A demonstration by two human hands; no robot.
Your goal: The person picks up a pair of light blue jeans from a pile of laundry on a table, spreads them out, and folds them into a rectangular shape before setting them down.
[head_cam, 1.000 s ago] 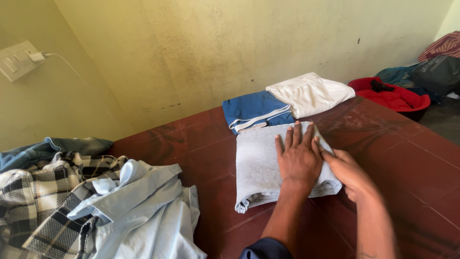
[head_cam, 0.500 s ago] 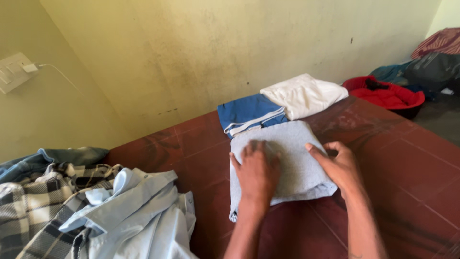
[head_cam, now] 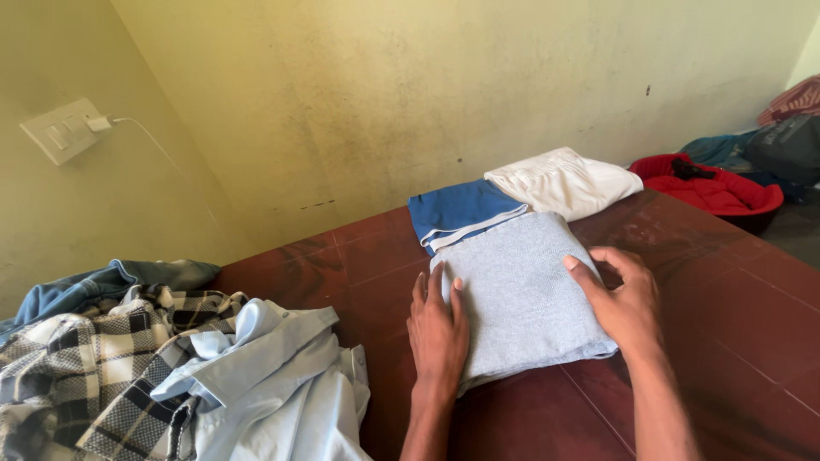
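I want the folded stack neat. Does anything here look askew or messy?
The grey folded garment between both hands sits squarely. The blue and white folded pieces lie neatly behind it. Only the unfolded heap, a checked shirt and pale blue shirt, looks rumpled at the left.

A dark red tabletop [head_cam: 709, 324] with thin pale lines crossing it is carrying everything here. A folded grey garment [head_cam: 521, 294] is lying flat near its middle, and a folded blue garment [head_cam: 457, 209] is sitting just beyond it, touching its far edge. A folded white garment [head_cam: 568, 179] is resting beside the blue one, at the far edge by the wall. On the near left, a loose heap is spreading over the surface: a light blue shirt [head_cam: 273, 384] is lying against a black-and-white checked shirt [head_cam: 94, 367], with a denim piece [head_cam: 111, 282] behind them.
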